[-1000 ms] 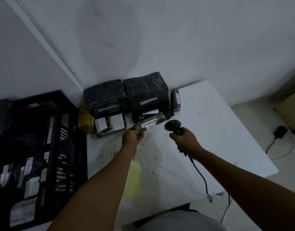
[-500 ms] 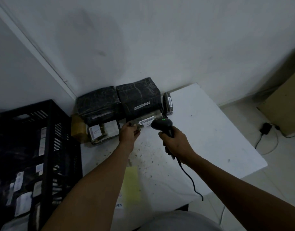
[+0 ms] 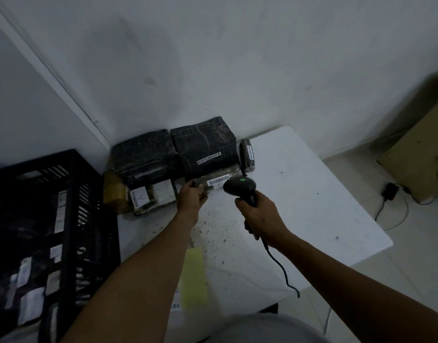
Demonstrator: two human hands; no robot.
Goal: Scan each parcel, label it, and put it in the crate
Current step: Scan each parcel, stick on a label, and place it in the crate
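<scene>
My left hand (image 3: 192, 198) grips the near end of a slim parcel (image 3: 219, 178) with a white barcode label, held in front of the stacked black parcels. My right hand (image 3: 258, 214) grips the handle of a black corded barcode scanner (image 3: 239, 186), whose head sits right beside the label and shows a green light. Two large black-wrapped parcels (image 3: 205, 149) stand against the wall, with a small upright parcel (image 3: 247, 157) to their right. A flat parcel marked with a letter (image 3: 151, 196) lies in front. The black crate (image 3: 72, 219) stands at the left with several labelled parcels inside.
The white table (image 3: 312, 206) has dark specks in the middle. A yellow sticky pad (image 3: 194, 278) lies near its front edge. A brown parcel (image 3: 114, 191) sits by the crate. A cardboard box (image 3: 421, 149) and a power adapter (image 3: 388, 191) with cable are on the floor right.
The scanner moved left and up to the slim parcel's label, and its green light came on. My left hand kept hold of the parcel, drawing it slightly nearer the stack.
</scene>
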